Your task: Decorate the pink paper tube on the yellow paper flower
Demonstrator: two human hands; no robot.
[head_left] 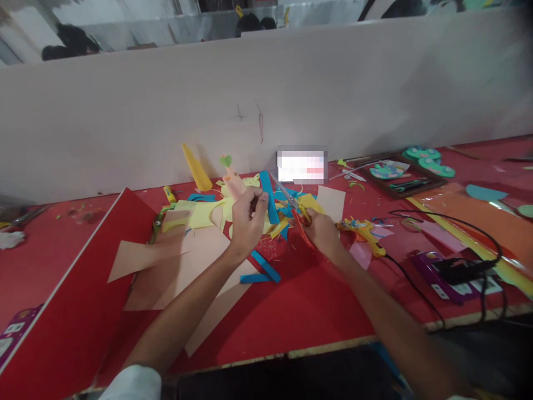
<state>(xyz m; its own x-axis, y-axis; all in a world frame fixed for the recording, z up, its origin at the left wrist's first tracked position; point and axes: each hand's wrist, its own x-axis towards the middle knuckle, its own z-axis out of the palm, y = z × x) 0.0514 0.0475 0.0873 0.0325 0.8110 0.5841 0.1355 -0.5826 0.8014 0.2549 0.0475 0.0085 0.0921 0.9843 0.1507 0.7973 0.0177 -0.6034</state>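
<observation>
My left hand [247, 221] is closed, its thumb and fingertips pinching the edge of a blue strip [270, 197] that looks like foam or paper. The strip stands nearly upright above the table. My right hand [327, 236] is wrapped round the red and yellow handles of a pair of scissors [287, 194]. Their blades point up and left, close to the strip's right side; whether they touch it I cannot tell. Yellow sheet scraps [204, 214] and other blue cuttings lie behind my hands. Two more blue strips [266, 268] rest on the red table [308, 311] nearer me.
Peach sheets [179, 278] spread under my left arm, beside an upright red panel [79, 289]. A yellow glue gun [368, 236] with a black cable lies to the right, near a purple power strip [449, 278]. A white partition [166, 111] closes off the back.
</observation>
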